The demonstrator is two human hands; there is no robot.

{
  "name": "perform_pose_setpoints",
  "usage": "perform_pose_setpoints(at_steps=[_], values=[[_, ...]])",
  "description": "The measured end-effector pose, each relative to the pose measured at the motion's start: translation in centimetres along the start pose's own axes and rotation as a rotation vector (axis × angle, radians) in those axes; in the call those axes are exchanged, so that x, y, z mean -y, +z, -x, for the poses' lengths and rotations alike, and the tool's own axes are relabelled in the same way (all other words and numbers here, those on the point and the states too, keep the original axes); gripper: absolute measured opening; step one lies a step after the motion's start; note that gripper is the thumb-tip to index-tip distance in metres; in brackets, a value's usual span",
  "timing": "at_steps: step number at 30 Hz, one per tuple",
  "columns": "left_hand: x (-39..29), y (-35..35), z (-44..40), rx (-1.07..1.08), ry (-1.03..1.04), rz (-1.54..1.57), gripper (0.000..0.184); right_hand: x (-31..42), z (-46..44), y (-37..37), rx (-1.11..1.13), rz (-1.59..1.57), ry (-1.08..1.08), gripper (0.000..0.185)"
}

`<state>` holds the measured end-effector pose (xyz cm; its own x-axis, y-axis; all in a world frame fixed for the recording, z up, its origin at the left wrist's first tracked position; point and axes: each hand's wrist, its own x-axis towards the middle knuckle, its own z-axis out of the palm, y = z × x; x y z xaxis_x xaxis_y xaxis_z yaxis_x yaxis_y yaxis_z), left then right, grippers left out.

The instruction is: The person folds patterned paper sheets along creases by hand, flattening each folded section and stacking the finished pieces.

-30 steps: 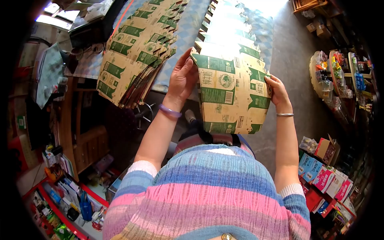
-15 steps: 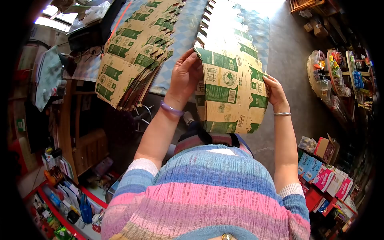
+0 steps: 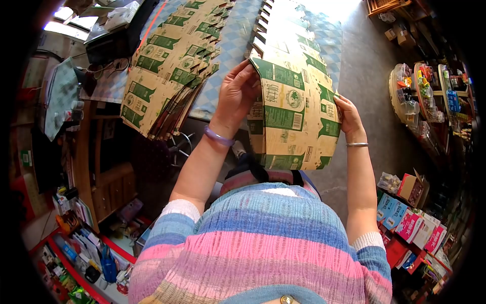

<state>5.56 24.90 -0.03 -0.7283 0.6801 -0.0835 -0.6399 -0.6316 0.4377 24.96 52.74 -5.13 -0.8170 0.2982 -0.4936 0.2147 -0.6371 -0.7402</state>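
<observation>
A flat printed carton sheet point(image 3: 286, 109), tan with green panels and a barcode, spans the gap between my hands. My left hand point(image 3: 238, 93) pinches its upper left edge, and a side panel there bends downward. On the opposite edge, the fingers of my right hand point(image 3: 349, 114) close on the sheet's rim. Beyond it, more cartons of the same print lie overlapped in a row point(image 3: 309, 45) on the table, washed out by bright light. Left of my left hand, a fanned stack of matching cartons point(image 3: 162, 71) overhangs the table's near edge.
A blue-and-white checked cloth point(image 3: 230, 45) covers the table. Shelves of packaged goods point(image 3: 430, 99) stand at the right, with colourful boxes point(image 3: 412, 223) below them. At the left are a wooden cabinet point(image 3: 115, 195) and a red-edged shelf point(image 3: 76, 268) of small items.
The sheet's left edge has shifted slightly right with my left hand, and its left side panel folds down more visibly. My right hand stays almost still.
</observation>
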Motion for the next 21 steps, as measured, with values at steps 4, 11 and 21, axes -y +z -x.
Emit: perform_pose_setpoints(at_steps=[4,11,21], values=[[-0.3,-0.5,-0.4,0.034,-0.003,-0.033,0.030,0.1,0.0,-0.1,0.000,0.007,0.001,0.031],[-2.4,-1.2,-0.1,-0.016,0.286,-0.946,0.050,0.4,0.1,0.1,-0.026,0.049,-0.008,0.029],[-1.3,-2.0,0.2,-0.173,0.192,-0.527,0.035,0.2,0.6,2.7,-0.146,0.390,-0.123,0.031]])
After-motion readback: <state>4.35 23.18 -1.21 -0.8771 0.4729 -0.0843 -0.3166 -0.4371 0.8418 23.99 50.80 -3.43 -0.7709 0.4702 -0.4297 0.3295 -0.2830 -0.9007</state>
